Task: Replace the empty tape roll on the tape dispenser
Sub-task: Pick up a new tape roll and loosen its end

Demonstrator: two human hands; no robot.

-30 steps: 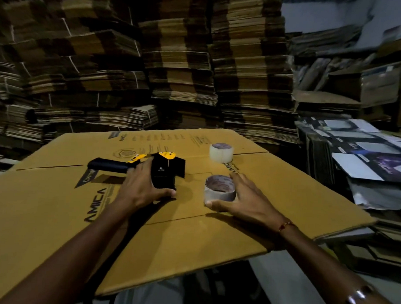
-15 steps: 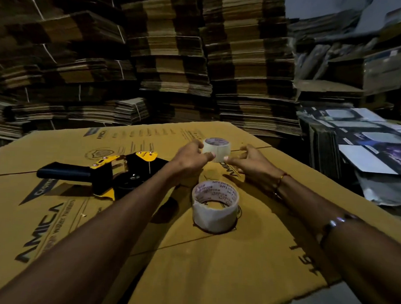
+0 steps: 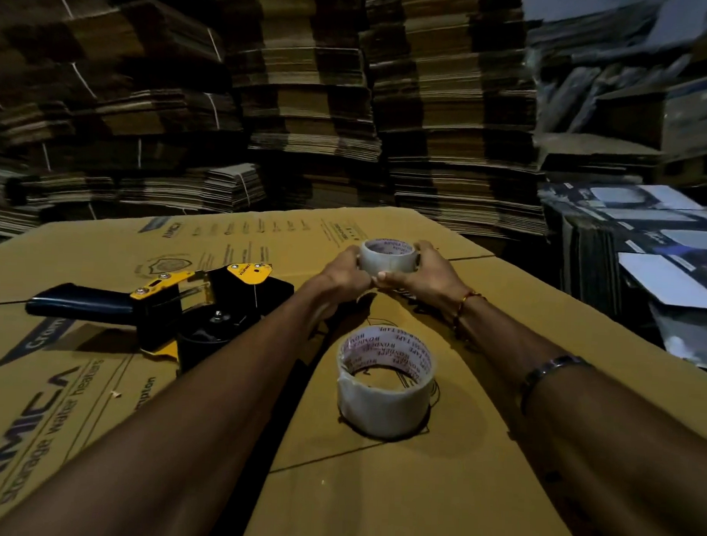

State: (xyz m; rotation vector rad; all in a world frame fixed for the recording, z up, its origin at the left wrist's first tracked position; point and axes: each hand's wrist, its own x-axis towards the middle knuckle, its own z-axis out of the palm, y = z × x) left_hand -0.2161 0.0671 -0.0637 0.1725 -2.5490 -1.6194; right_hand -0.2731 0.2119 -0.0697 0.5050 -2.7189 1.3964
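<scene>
Clear tape roll (image 3: 387, 257) is being gripped from both sides by the left hand (image 3: 343, 276) and right hand (image 3: 425, 275), fingers curling around it, beyond the empty core (image 3: 384, 385).

The near side of the tape dispenser (image 3: 206, 306) was hidden by the left forearm. The lower part of the new tape roll (image 3: 388, 257) was covered by the fingers of the left hand (image 3: 343, 273) and right hand (image 3: 427, 276). The flattened carton (image 3: 99, 399) was cut off at the left and bottom edges. The stacked cardboard (image 3: 309, 106) behind was dim and partly blurred.
</scene>
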